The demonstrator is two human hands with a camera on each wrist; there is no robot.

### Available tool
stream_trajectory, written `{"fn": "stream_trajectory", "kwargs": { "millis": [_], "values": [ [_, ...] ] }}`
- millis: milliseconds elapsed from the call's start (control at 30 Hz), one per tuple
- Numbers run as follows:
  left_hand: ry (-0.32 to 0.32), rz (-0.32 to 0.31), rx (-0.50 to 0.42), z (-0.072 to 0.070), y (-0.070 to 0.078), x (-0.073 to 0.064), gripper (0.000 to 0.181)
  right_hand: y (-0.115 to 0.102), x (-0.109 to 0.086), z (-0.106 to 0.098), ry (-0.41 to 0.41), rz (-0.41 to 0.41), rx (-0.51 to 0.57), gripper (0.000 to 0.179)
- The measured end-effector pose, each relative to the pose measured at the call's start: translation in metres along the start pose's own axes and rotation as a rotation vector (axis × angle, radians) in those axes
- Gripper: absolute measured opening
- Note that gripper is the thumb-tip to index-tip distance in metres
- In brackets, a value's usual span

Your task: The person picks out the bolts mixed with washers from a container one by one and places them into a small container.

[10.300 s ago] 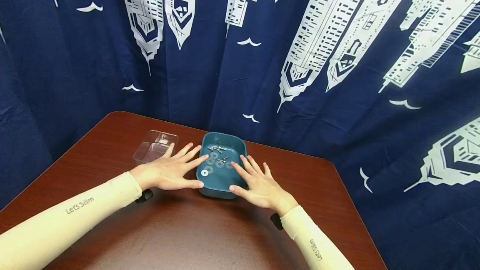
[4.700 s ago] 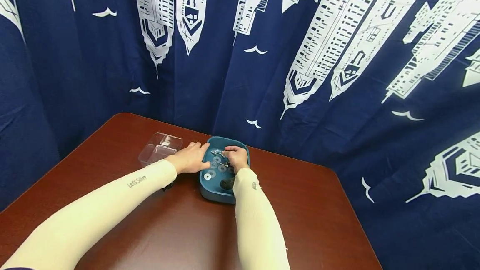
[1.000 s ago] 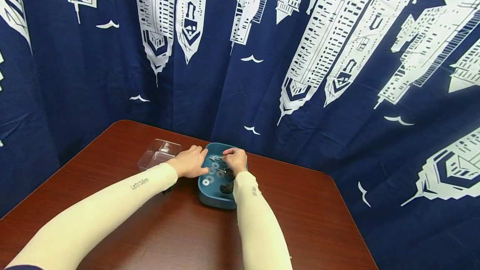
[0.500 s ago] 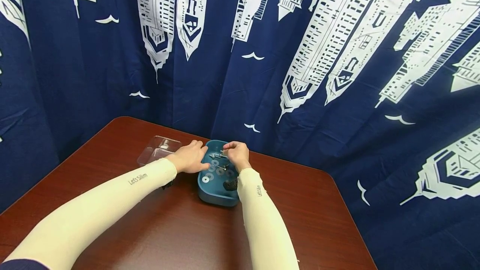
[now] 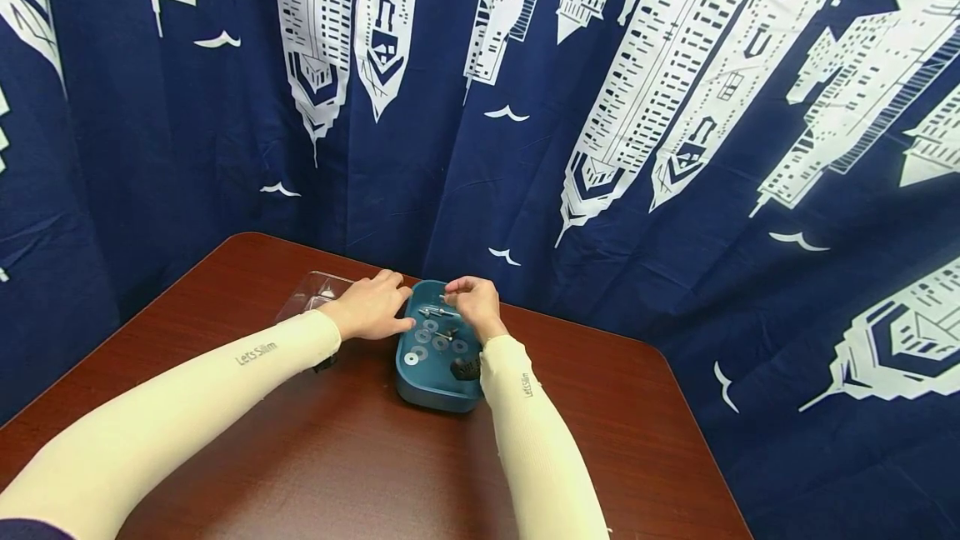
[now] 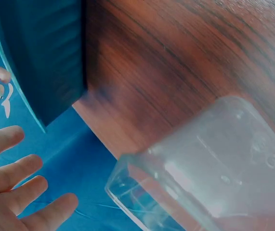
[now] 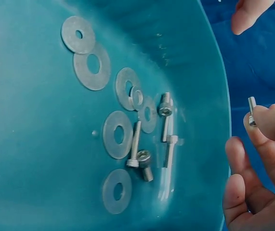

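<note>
My right hand (image 5: pixel 477 307) pinches a small socket-head screw (image 7: pixel 252 108) between thumb and forefinger, its other fingers loosely bent. It is held over the far right rim of a teal tray (image 5: pixel 431 398). Inside the tray lie several flat washers (image 7: pixel 118 134) and several socket-head screws (image 7: pixel 136 144), all loose on the bottom. My left hand (image 5: pixel 371 307) is beside the tray's left rim with fingers spread and nothing held. Below and left of it stands a clear plastic box (image 6: pixel 224 163), partly hidden by that hand in the head view.
The brown wooden table (image 5: pixel 360 448) has its back edge just behind the tray and box. A dark blue curtain (image 5: pixel 420 190) with white buildings hangs beyond it. A black wrist camera (image 5: pixel 465 369) on the right wrist hangs over the tray.
My right hand has risen from among the screws with one pinched in its fingertips. My left hand has shifted left, from the tray rim toward the clear box.
</note>
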State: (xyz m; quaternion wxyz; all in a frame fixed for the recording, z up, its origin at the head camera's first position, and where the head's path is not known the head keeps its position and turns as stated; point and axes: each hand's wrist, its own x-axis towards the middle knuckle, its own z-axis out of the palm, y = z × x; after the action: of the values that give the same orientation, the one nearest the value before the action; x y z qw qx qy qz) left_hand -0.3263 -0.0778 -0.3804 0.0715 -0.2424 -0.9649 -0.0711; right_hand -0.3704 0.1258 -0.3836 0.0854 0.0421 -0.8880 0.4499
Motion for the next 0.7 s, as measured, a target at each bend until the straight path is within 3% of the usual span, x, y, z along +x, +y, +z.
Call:
{"fn": "stream_trajectory", "kwargs": {
  "millis": [300,700],
  "values": [
    [0.003,-0.029,0.027,-0.012,-0.01,-0.013,0.066,-0.009,0.0,-0.001,-0.065,0.001,0.05,0.01],
    [0.074,-0.013,0.046,-0.019,-0.031,-0.032,0.059,-0.017,0.001,0.001,-0.1,-0.019,0.052,0.011]
  ]
}}
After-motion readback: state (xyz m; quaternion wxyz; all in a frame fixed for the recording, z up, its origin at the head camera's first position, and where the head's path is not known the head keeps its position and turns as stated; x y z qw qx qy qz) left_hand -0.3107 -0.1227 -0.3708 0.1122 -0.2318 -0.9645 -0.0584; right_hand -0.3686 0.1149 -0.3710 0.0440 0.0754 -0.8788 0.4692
